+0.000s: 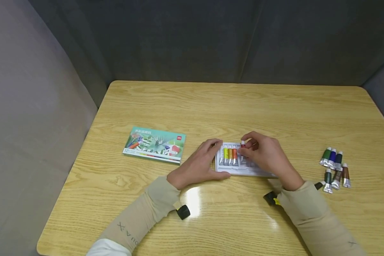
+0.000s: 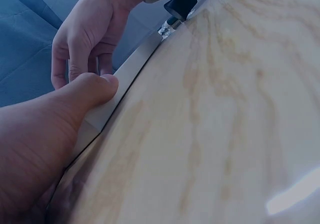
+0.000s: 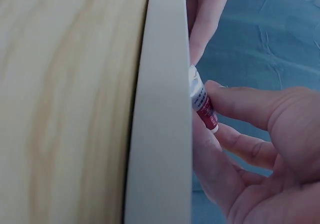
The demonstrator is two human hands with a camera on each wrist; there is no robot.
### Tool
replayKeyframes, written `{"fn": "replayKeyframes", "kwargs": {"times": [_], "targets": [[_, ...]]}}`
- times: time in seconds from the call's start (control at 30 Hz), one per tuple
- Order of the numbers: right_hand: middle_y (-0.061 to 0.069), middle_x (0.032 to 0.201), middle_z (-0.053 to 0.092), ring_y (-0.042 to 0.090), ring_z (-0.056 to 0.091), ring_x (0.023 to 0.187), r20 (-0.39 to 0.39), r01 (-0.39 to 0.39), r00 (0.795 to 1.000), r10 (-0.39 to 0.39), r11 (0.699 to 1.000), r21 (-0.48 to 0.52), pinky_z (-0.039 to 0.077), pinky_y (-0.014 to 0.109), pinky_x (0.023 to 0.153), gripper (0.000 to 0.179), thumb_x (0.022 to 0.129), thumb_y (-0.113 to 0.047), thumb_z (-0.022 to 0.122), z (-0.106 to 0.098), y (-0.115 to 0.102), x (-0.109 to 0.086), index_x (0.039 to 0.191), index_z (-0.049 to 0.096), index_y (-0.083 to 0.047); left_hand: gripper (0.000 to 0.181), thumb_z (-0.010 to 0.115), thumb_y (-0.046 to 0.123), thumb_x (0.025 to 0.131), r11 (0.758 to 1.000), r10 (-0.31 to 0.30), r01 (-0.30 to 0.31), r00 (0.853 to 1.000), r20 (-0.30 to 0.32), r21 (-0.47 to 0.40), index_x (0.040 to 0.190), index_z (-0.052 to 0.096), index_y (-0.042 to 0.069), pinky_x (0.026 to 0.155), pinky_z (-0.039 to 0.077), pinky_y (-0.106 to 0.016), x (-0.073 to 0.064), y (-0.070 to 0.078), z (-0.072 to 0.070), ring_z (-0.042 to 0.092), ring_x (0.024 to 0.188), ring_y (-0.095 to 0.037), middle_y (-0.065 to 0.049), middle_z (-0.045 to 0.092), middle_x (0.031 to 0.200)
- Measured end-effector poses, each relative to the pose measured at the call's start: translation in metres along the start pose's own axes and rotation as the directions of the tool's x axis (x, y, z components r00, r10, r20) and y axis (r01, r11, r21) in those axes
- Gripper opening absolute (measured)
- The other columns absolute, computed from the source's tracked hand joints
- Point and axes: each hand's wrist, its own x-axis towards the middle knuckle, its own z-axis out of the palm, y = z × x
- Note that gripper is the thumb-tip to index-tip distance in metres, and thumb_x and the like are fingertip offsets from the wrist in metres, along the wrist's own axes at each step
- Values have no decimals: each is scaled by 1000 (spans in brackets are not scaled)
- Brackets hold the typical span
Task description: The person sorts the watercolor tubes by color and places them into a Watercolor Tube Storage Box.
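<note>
My right hand (image 1: 268, 153) pinches a dark red paint tube (image 1: 243, 145) over the white plastic tray (image 1: 236, 171). In the right wrist view the tube (image 3: 204, 101) is tilted, its white cap between thumb and fingers. Several tubes lie side by side in the tray's left part: a white one, a yellow tube (image 1: 226, 156), an ochre one and an orange-red tube (image 1: 235, 157). Gripping the tray's left end is my left hand (image 1: 200, 163), thumb along the front wall and fingers at the back corner. My right hand hides much of the tray's right side.
A green illustrated paint box (image 1: 155, 144) lies flat to the left of the tray. On the right, several loose tubes rest in two groups, among them a green tube (image 1: 325, 156) and a brown tube (image 1: 346, 175). Grey partitions (image 1: 192, 42) stand behind the wooden table (image 1: 230, 106).
</note>
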Motion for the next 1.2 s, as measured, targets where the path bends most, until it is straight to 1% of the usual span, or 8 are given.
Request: {"fn": "replayKeyframes", "kwargs": {"times": [0.23, 0.37, 0.47, 0.57, 0.7, 0.9, 1.03, 1.2], "targets": [[8, 94, 73, 19, 68, 83, 31, -14, 999, 14, 1000, 2, 49, 29, 70, 35, 91, -25, 80, 5, -3, 0, 119, 70, -7, 108, 74, 65, 86, 1000, 3, -3, 1000, -1, 1, 165, 26, 8, 126, 36, -37, 0, 0, 0, 34, 154, -19, -5, 31, 166], [6, 91, 72, 16, 64, 78, 46, -18, 999, 18, 1000, -2, 48, 28, 68, 33, 91, -28, 81, 7, -4, 0, 115, 71, -8, 108, 74, 64, 86, 1000, 4, -4, 1000, -4, -3, 164, 27, 8, 126, 36, -37, 0, 0, 0, 34, 153, -20, -5, 31, 166], [6, 89, 72, 15, 64, 75, 47, -13, 999, 13, 1000, -8, 48, 28, 68, 30, 91, -28, 81, 9, -5, 0, 111, 72, -8, 108, 74, 65, 86, 1000, 2, -2, 1000, -4, -5, 164, 27, 8, 126, 37, -37, 0, 0, 0, 35, 153, -20, -5, 32, 166], [5, 88, 72, 16, 65, 77, 33, 0, 999, 1, 1000, -30, 48, 29, 69, 29, 91, -27, 81, 11, -5, 0, 110, 72, -8, 108, 74, 66, 85, 1000, 2, -2, 1000, -5, 5, 164, 27, 8, 126, 37, -37, 0, 1, 0, 35, 153, -20, -5, 32, 165], [4, 88, 72, 18, 66, 80, 13, 12, 1000, -11, 998, -57, 48, 29, 71, 29, 90, -27, 82, 12, -6, -1, 110, 73, -8, 109, 74, 67, 85, 1000, 4, -4, 1000, -7, 21, 164, 27, 8, 125, 37, -36, 1, 1, 0, 35, 153, -20, -6, 32, 165], [4, 88, 72, 17, 65, 79, 18, 13, 1000, -12, 997, -73, 47, 29, 71, 32, 89, -27, 82, 11, -8, -3, 112, 72, -6, 109, 74, 66, 86, 1000, 2, -2, 1000, 3, 23, 164, 26, 8, 125, 37, -36, 0, 1, 0, 35, 153, -20, -6, 32, 166], [5, 87, 77, 16, 68, 78, 6, 25, 1000, -25, 995, -92, 50, 33, 71, 31, 87, -24, 84, 10, -9, -5, 109, 75, -4, 108, 74, 65, 86, 1000, 3, -3, 1000, 7, 17, 164, 26, 8, 126, 36, -37, 0, 1, 0, 34, 154, -20, -6, 31, 166], [9, 90, 81, 21, 74, 82, -9, 46, 999, -48, 992, -120, 55, 43, 76, 30, 86, -21, 85, 11, -12, -6, 108, 79, -1, 108, 73, 66, 86, 1000, 3, -3, 1000, 3, 19, 164, 27, 8, 126, 36, -36, 0, 1, -1, 34, 154, -20, -5, 31, 166]]}}
